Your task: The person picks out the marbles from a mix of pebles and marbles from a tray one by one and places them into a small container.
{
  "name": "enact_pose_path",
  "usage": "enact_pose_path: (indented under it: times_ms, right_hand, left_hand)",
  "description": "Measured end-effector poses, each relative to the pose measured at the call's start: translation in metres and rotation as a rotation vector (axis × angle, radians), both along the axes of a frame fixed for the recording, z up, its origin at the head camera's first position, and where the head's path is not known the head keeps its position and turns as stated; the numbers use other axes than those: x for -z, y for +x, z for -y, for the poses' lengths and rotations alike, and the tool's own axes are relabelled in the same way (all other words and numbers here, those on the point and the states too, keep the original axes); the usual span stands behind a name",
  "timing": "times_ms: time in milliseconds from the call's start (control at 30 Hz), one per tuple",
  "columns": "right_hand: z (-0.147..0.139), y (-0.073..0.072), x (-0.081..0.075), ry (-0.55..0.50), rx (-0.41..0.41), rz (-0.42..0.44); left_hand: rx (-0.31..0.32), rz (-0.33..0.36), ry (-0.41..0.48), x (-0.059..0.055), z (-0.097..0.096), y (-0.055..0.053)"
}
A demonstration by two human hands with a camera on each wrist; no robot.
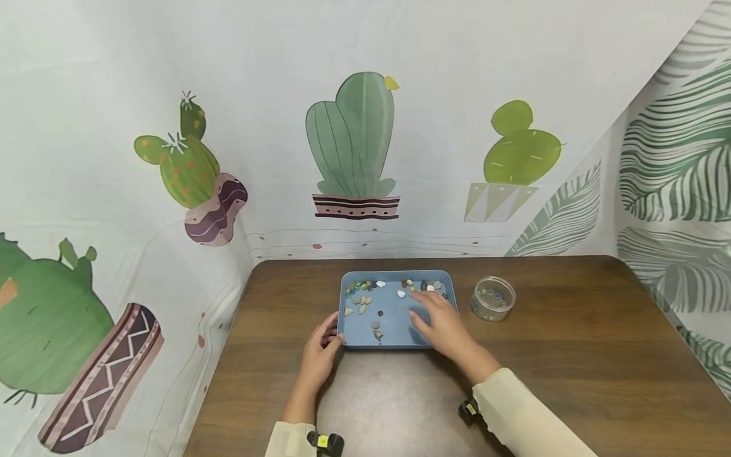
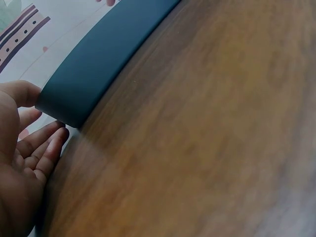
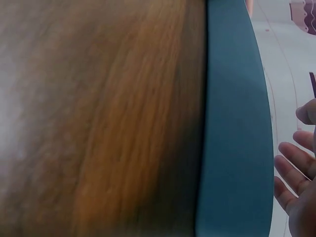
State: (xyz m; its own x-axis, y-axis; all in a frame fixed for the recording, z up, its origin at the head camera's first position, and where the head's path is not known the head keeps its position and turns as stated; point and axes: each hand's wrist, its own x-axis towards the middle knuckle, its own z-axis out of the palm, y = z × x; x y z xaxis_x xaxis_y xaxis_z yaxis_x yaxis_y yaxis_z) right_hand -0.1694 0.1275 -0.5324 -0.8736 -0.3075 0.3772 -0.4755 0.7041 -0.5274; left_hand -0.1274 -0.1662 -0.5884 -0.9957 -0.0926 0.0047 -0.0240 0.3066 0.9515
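Note:
A shallow blue tray (image 1: 394,330) lies on the table with small stones and glass pieces in it. My left hand (image 1: 317,358) holds its front left corner, thumb on the rim and fingers against the side; the left wrist view shows the thumb (image 2: 22,93) at the tray's wall (image 2: 94,64). Over the tray's right part is my right hand (image 1: 444,322), fingers spread and relaxed, holding nothing that I can see. A white stone (image 1: 401,294) lies just left of its fingertips. Tan stones (image 1: 362,300) form a loose cluster at the left, and a dark red piece (image 1: 380,313) lies near the middle.
Right of the tray stands a round clear container (image 1: 493,298) with some small pieces inside. The brown wooden table (image 1: 571,343) reaches back to a cloth wall (image 1: 434,158) printed with cacti. Several mixed stones lie along the tray's back edge.

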Motion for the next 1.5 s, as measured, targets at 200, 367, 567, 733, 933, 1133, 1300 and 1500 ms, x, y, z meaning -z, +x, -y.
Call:
enact_pose_path:
  times_ms: [200, 367, 567, 733, 933, 1133, 1300, 1500]
  right_hand:
    - [0.012, -0.003, -0.003, 0.041, -0.046, 0.052]
    - [0.021, -0.006, -0.007, 0.068, -0.067, 0.067]
    - [0.032, -0.011, -0.007, 0.098, -0.082, 0.112]
    - [0.041, -0.016, -0.005, 0.137, -0.115, 0.137]
    - [0.051, -0.023, -0.004, 0.186, -0.16, 0.167]
    - [0.061, -0.031, -0.001, 0.186, -0.172, 0.178]
    - [0.069, -0.037, 0.004, 0.214, -0.166, 0.204]
    - [0.077, -0.045, 0.005, 0.253, -0.137, 0.176]
  left_hand:
    - [-0.001, -0.001, 0.003, 0.0, 0.0, 0.0]
    - [-0.002, 0.003, -0.005, 0.0, 0.0, 0.0]
    - [-0.009, -0.005, 0.006, 0.001, 0.0, -0.001]
    - [-0.006, -0.002, -0.001, 0.001, 0.0, 0.0]
    - [-0.008, -0.01, 0.001, -0.001, 0.0, 0.0]
    - [-0.004, -0.04, -0.006, 0.0, 0.0, -0.001]
    - [-0.003, -0.04, -0.004, 0.002, 0.001, -0.001]
    - [0.001, -0.034, 0.012, 0.002, 0.0, -0.002]
